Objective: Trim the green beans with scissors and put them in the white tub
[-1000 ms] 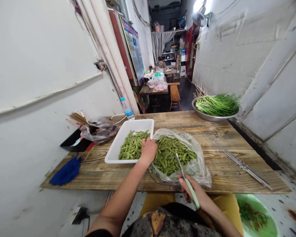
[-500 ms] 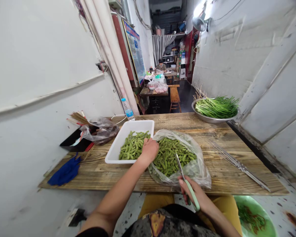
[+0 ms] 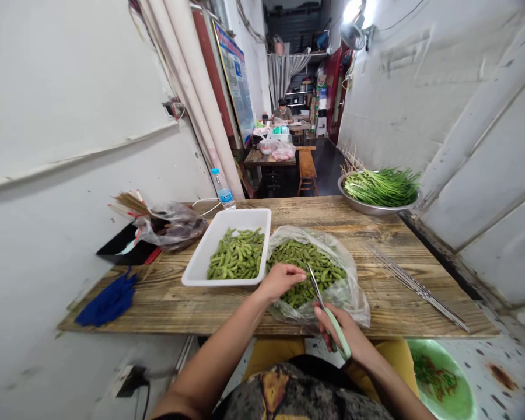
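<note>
My left hand (image 3: 282,282) is pinched closed above the bag, its fingertips at the scissor tips. It seems to hold an edamame pod, mostly hidden by the fingers. My right hand (image 3: 345,328) grips scissors (image 3: 339,333) with pale green handles, the blades pointing up and away over the pods. Beneath both hands, a clear plastic bag (image 3: 357,291) lies spread around a heap of edamame pods (image 3: 295,255). Just left of it stands a white plastic tray (image 3: 198,256), with more edamame pods (image 3: 238,255) inside.
Metal skewers (image 3: 420,289) lie at the right, near a steel bowl (image 3: 367,207) of green stalks. A blue cloth (image 3: 107,300), a black container (image 3: 126,251) and a water bottle (image 3: 224,192) are on the left. A green basin (image 3: 457,385) sits below. A person (image 3: 282,112) sits far back.
My left hand has moved from the tray's right edge to the scissor tips over the bag. The right hand keeps the scissors in nearly the same place. The view has shifted slightly.
</note>
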A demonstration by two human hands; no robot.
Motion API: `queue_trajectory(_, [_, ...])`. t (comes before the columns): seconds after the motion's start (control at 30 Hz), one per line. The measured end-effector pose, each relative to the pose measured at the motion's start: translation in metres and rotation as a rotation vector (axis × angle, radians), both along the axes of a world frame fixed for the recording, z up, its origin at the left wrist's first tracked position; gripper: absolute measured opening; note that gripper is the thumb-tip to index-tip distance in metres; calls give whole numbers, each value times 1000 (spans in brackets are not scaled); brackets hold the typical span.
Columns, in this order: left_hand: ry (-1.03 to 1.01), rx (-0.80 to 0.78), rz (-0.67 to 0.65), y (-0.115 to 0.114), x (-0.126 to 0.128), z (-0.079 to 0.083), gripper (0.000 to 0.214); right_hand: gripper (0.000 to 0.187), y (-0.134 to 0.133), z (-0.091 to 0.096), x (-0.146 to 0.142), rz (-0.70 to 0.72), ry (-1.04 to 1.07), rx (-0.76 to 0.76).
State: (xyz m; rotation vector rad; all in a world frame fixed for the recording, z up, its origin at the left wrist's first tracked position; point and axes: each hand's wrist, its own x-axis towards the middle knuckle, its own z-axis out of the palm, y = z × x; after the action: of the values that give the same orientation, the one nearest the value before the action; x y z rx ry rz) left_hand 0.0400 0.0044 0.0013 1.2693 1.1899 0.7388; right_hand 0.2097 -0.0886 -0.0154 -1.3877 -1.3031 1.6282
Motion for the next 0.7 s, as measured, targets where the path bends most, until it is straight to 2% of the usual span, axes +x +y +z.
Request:
queue_trajectory(0.17, [-42,-79,5,-1,-2,7,32,39,1,1,1,28,-48,27])
queue_trajectory(0.27, [16,-21,18,-4,-4,15,28,37,3,2,0,42,-80,48])
queue_trajectory(0.4, [111,25,-61,-3,-14,26,26,37,6,-7,-1,57,-119,50])
queue_trajectory(0.43, [147,79,-27,-1,-19,29,25,38,6,-11,0,58,-113,43])
queue_trajectory(0.5, [274,280,177,6,-35,36,23,41,7,-19,3,55,-84,37])
queue_trajectory(0.57, [510,509,443,13,-54,44,25,44,6,-25,6,54,-52,59])
queue_trajectory(0.6, [672,590,514,15,-61,48,26,45,6,-27,7,57,-32,65])
queue_trajectory(0.63, [820,644,545,17,-66,49,26,45,5,-28,7,60,-9,64])
queue_trajectory(0.7, [1038,681,469,16,-66,47,23,46,4,-28,7,61,42,38])
